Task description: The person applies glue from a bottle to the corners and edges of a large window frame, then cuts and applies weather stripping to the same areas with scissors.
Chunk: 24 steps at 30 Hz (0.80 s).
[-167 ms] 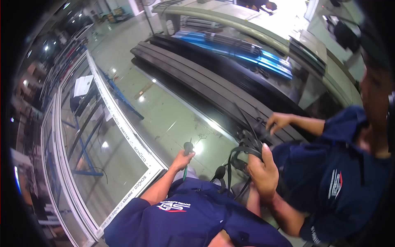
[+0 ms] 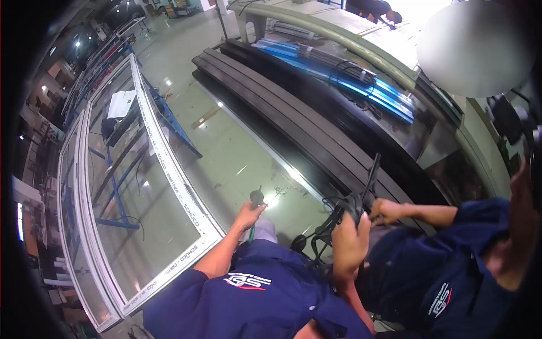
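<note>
My left hand (image 2: 247, 217) is closed around a hand tool (image 2: 257, 198) with a dark rounded head, a thin tip pointing up and a green lower end. It is held above the tiled floor, beside the corner of a white-edged glazed frame (image 2: 183, 257). In my right hand (image 2: 349, 242), closed in front of my body, is a bundle of black flexible strips (image 2: 353, 206). Some strips stick up past my thumb and others loop down to the left. Right beside the bundle is a co-worker's hand (image 2: 388, 211), its fingers bent.
Long dark grey profiles (image 2: 293, 116) lie stacked ahead of me, with blue-wrapped profiles (image 2: 361, 85) behind them. Blue stand legs (image 2: 179, 133) show by the frame, and a paper sheet (image 2: 121, 104) overlaps its glass. The co-worker (image 2: 429, 265) stands close on my right.
The view has shifted slightly. The co-worker's hand is now lower and right beside the strips. The strips in my right hand now stand more upright; my left hand still grips the tool.
</note>
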Each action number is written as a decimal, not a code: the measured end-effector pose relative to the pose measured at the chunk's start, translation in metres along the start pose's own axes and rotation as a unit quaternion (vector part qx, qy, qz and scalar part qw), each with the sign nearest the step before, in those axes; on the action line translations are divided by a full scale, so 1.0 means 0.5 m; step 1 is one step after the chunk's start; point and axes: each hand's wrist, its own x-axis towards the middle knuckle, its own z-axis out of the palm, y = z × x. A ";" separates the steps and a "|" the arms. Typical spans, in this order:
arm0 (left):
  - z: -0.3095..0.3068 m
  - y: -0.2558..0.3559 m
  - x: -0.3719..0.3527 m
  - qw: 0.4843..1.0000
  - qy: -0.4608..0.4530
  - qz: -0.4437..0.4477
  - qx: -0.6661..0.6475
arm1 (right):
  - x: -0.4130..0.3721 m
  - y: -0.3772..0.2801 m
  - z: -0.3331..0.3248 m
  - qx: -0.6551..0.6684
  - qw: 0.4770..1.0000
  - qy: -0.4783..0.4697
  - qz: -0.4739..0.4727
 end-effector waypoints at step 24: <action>-0.775 0.040 0.682 0.929 0.186 0.007 -0.320 | 0.983 0.134 -0.005 -0.889 0.395 0.230 0.004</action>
